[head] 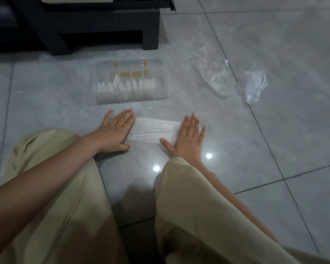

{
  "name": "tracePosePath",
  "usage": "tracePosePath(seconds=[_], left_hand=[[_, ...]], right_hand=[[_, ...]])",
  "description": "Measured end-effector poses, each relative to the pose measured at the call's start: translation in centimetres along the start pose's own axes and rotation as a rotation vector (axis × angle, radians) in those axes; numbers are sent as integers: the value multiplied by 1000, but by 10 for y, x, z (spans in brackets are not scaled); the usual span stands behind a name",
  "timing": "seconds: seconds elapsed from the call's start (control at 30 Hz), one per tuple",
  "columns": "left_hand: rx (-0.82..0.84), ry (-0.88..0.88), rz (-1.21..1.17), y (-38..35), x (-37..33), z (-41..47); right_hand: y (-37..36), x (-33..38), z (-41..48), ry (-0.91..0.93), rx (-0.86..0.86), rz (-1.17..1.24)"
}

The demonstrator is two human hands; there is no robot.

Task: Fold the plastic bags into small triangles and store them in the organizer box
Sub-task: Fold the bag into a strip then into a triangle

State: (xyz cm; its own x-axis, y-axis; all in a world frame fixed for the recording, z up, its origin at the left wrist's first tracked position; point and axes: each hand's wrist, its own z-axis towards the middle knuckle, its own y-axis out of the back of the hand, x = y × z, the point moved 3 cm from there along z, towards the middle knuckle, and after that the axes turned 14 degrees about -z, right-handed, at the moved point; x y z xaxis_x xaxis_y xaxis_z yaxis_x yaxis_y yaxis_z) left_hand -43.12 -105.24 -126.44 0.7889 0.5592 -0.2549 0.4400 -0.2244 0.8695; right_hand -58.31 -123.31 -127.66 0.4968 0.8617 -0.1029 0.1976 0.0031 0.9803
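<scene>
Floor (286, 141): task well underway, by my read.
Organizer box (107, 101): front row packed with white folded triangles.
Loose clear bags (215, 80), at least 2, lie unfolded to its right.
Current bag (154, 130): flat, wrinkled white strip just before the box.
Left hand (116, 130) and right hand (189, 136) press its ends, fingers straight, slightly spread.
</scene>
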Motion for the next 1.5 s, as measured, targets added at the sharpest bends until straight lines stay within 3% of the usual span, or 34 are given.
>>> tracePosePath(seconds=[0.1,0.17,0.33,0.43,0.7,0.87,1.0,1.13,1.27,1.37,1.5], left_hand=[[-287,-359,52,10,-25,-2],[-302,-414,77,10,-33,-3],[-339,-430,99,-2,-32,6],[-286,-418,84,-1,-33,9],[-375,-374,-49,3,-32,10],[-331,-458,93,1,-32,10],[-365,-405,163,-1,-33,13],[-425,-304,-54,1,-28,12],[-486,-287,-168,6,-25,11],[-403,-285,-143,5,-24,10],[-324,-266,-126,-1,-18,12]], right_hand=[[14,26,-6,248,-228,234],[12,36,-5,275,-318,273],[-4,38,2,315,-187,266],[-9,39,4,307,-183,225],[-10,43,6,270,-228,167],[-9,42,7,245,-240,159],[-11,42,4,271,-197,177],[-13,40,4,286,-195,204],[-11,36,7,295,-295,274],[-11,33,9,294,-437,288],[-10,28,11,337,-500,267]])
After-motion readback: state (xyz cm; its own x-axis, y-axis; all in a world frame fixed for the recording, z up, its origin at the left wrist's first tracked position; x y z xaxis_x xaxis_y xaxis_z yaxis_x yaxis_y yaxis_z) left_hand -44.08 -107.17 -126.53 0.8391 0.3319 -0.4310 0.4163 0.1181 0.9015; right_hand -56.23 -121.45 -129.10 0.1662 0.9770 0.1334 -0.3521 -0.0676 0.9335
